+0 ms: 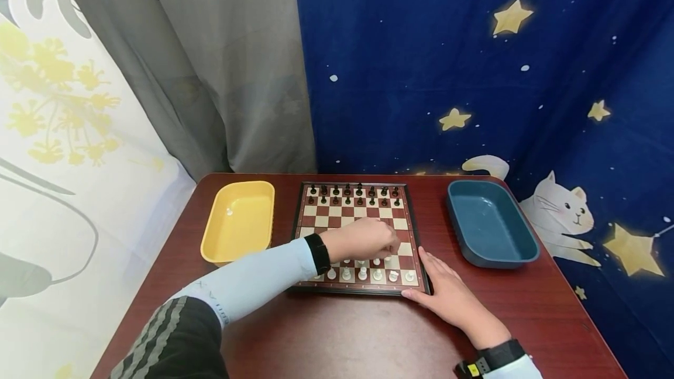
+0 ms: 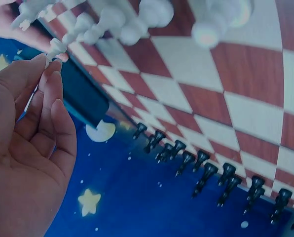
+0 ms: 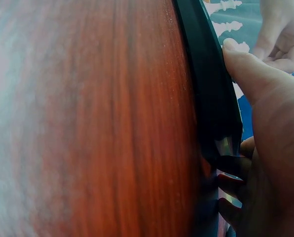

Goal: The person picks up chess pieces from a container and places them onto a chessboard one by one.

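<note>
A chessboard (image 1: pixel 342 212) with a red-brown and cream pattern lies on the table. My left hand (image 1: pixel 368 237) reaches over its near half, and its thumb and fingertips pinch a small white chess piece (image 2: pixel 57 48); the exact kind is too small to tell. Several white pieces (image 1: pixel 363 274) stand along the near side, some hidden behind the left hand and wrist. Along the far side stand two rows of black pieces (image 1: pixel 360 192). At the board's near right corner rests my right hand (image 1: pixel 447 291), thumb on the black frame (image 3: pixel 206 64) and extended fingers along the right side.
On the left of the board stands a yellow tray (image 1: pixel 210 244), and on the right a dark blue tray (image 1: pixel 526 250). The reddish-brown table (image 1: pixel 337 332) ends at a grey curtain (image 1: pixel 258 75) and a blue star-patterned curtain (image 1: pixel 400 75).
</note>
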A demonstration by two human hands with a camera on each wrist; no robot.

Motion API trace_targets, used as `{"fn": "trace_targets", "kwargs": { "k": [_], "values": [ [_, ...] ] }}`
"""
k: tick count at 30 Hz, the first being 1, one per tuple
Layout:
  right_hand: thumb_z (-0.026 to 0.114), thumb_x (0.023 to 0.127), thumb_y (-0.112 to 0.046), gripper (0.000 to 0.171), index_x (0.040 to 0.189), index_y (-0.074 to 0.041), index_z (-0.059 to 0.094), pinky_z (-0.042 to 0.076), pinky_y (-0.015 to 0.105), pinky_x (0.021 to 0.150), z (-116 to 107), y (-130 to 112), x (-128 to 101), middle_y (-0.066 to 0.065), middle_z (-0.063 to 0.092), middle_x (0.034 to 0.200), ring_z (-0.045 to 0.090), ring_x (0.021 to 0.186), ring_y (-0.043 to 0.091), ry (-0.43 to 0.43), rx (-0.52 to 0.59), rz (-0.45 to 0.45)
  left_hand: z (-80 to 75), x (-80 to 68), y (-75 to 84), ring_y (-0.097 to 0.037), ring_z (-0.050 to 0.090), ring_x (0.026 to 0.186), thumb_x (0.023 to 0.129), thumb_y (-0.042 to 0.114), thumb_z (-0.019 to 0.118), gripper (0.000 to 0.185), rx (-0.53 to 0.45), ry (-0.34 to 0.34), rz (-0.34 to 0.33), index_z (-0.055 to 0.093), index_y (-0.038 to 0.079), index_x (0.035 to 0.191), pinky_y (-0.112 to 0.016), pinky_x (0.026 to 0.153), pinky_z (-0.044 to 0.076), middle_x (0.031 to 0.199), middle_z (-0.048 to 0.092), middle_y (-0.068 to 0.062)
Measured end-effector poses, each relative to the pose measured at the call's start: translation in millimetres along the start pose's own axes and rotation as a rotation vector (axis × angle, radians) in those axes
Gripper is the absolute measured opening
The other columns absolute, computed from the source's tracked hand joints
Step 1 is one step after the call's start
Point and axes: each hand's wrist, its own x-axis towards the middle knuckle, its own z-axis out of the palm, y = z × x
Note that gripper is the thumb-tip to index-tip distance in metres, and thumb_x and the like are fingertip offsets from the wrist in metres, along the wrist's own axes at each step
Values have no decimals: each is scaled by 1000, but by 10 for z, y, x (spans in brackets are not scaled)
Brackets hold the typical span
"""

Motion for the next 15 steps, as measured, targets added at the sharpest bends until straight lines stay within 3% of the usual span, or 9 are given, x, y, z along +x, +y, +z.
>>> {"fn": "trace_targets", "kwargs": {
  "k": [4, 15],
  "values": [
    [76, 94, -71, 116, 171, 2, 31, 35, 72, 120, -6, -3, -1, 31, 44, 167, 41, 155, 51, 2, 2, -5, 77, 35, -16, 1, 67, 94, 107, 22, 75, 8, 3, -9, 11, 80, 24, 112, -24, 89, 54, 106, 76, 14],
    [77, 94, -69, 115, 171, 2, 31, 35, 72, 120, -10, -5, -7, 30, 45, 167, 41, 155, 51, 9, 3, -11, 178, 129, 25, 1, 65, 88, 107, 15, 73, 10, -31, 15, 57, 79, 23, 107, -20, 78, 54, 100, 74, 15]
  ]
}}
